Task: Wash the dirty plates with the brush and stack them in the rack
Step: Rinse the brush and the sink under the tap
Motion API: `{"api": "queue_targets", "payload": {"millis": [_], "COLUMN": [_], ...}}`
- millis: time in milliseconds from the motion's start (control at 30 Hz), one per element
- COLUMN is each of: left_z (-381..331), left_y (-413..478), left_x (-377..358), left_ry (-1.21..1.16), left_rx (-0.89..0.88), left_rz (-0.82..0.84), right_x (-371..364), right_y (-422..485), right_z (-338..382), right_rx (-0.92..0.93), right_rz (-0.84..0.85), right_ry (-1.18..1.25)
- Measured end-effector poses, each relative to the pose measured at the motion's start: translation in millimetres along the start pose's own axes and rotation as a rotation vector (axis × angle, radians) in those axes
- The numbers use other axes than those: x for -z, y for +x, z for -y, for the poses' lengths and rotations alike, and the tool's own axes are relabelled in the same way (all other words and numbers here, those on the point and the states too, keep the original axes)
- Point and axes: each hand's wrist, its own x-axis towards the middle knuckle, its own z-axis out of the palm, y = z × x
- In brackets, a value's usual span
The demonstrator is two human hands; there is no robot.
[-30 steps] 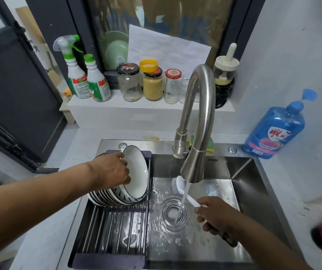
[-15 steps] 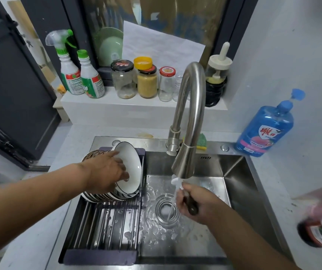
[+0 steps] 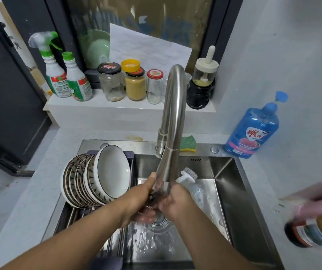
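My left hand [image 3: 142, 199] and right hand [image 3: 172, 201] meet under the faucet [image 3: 172, 121] spout, above the drain; the right one grasps the brush [image 3: 188, 176], long axis slanting up and away, bristled head rightward; whether the left fingers clench anything I cannot tell; the stacked bowls [image 3: 96, 178] stand on edge in the rack [image 3: 90, 215] at the sink [image 3: 234, 191] left side, openings facing right; bare basin lies to the right.

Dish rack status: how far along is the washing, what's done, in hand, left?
Done: a row of rinsed bowls stands on edge in the rack over the sink. In hand: left hand and right hand meet under the running faucet, holding the brush. Left: no dirty dishes in view; likely just a final rinse.
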Motion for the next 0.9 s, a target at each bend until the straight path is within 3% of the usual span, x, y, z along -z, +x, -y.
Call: {"api": "queue_targets", "payload": {"millis": [133, 267, 467, 533, 667, 900], "left_z": [3, 9, 17, 17, 32, 67], "left_y": [8, 17, -2, -4, -4, -16], "left_x": [2, 16, 39, 48, 51, 68], "left_ry": [0.154, 0.584, 1.207, 1.276, 1.18, 1.368], "left_rx": [0.031, -0.192, -0.443, -0.469, -0.438, -0.563], "left_rz": [0.1, 0.044, -0.163, -0.193, -0.068, -0.216], "right_x": [15, 15, 17, 11, 8, 8], "right_y": [-6, -18, -24, -27, -29, -29], "right_z": [-20, -23, 5, 2, -31, -58], "right_rx": [-0.061, -0.082, -0.049, -0.05, -0.073, -0.162], "right_rz": [0.038, 0.082, -0.013, 0.03, 0.073, 0.143], "right_ry": [-0.09, -0.092, 0.163, 0.16, 0.081, 0.024]}}
